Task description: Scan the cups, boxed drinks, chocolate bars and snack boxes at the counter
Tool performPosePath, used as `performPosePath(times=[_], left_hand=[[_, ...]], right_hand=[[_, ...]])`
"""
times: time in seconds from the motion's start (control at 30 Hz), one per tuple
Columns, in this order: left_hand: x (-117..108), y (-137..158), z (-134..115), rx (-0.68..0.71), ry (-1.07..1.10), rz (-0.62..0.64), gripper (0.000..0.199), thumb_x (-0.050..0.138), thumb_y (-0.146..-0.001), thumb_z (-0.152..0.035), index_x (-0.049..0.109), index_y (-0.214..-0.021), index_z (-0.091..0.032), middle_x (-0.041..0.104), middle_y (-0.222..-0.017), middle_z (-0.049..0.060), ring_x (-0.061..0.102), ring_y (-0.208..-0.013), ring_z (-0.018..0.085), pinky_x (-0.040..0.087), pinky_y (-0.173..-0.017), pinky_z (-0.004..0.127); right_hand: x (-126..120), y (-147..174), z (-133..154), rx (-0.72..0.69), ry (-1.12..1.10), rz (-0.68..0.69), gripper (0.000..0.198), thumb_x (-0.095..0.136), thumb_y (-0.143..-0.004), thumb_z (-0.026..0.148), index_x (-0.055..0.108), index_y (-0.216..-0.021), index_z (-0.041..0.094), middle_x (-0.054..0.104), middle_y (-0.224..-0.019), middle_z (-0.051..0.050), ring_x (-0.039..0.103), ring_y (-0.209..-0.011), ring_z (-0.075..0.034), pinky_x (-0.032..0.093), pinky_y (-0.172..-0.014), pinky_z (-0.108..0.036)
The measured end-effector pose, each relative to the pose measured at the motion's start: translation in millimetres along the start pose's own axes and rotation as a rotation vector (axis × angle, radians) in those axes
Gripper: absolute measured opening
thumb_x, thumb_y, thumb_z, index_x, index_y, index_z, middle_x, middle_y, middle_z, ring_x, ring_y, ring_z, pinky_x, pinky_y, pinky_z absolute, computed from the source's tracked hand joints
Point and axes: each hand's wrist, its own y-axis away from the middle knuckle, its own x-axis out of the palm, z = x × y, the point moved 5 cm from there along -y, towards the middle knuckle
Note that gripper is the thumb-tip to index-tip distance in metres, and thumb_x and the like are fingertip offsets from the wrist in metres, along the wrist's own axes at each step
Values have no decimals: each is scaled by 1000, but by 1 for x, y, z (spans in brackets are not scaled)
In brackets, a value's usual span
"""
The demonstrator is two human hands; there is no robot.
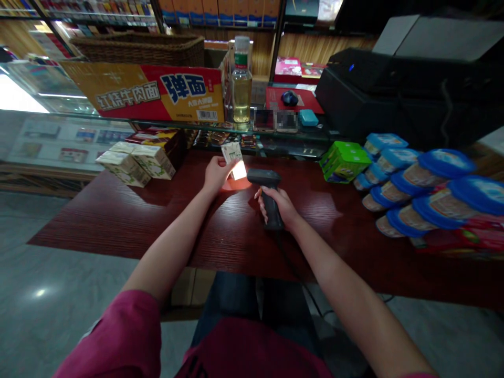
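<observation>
My left hand (216,175) is closed on a small white drink carton (232,153) standing on the dark red wooden counter. Bright light falls on the carton's lower right side. In my right hand (277,206) is a black barcode scanner (264,177), gripped by its handle with its head pointing left at the carton. A short gap separates scanner and carton. The scanner's cable hangs down past the counter's near edge. To the left stand several similar white cartons (136,163) grouped together.
Blue-lidded tubs (443,163) are stacked at the right, beside a green pack (345,160). On the glass shelf behind are a noodle box (157,94), a bottle of yellowish liquid (241,86), two phones (275,120) and a black machine (386,94). The counter (228,236) ends near my lap.
</observation>
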Motion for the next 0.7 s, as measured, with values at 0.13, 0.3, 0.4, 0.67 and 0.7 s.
performPosePath(times=[0.13,0.3,0.4,0.67,0.7], left_hand=[[-1,0,-2,61,46,52,46,79,-79,-53,68,-100,-14,76,-98,10,71,-90,25,55,-82,34],[-14,0,-1,219,132,422,64,75,-78,-65,75,-116,-14,76,-120,11,68,-115,30,53,-102,41],[-33,-4,7,177,189,482,70,81,-73,-65,76,-120,-14,75,-124,13,68,-117,33,53,-105,46],[-44,2,-2,352,234,193,73,80,-81,-51,56,-142,-21,70,-128,13,69,-115,27,58,-98,44],[-40,4,-4,377,198,151,72,82,-80,-48,54,-141,-21,70,-126,13,69,-113,26,59,-98,43]], right_hand=[[-2,-1,-1,-14,-30,0,39,77,-79,55,64,-85,18,60,-55,4,49,-35,-10,42,-31,-22],[-12,-4,1,-73,-142,-43,42,77,-76,56,64,-88,18,59,-55,4,50,-36,-10,42,-31,-21],[-18,-6,1,-70,-191,-68,41,77,-78,55,64,-88,18,58,-55,5,49,-37,-10,41,-31,-20],[-22,-5,0,-39,-234,-98,37,75,-80,52,64,-89,18,56,-57,5,48,-39,-9,40,-34,-20],[-21,-5,0,-34,-232,-97,36,75,-80,51,64,-89,18,56,-57,5,48,-40,-9,39,-34,-20]])
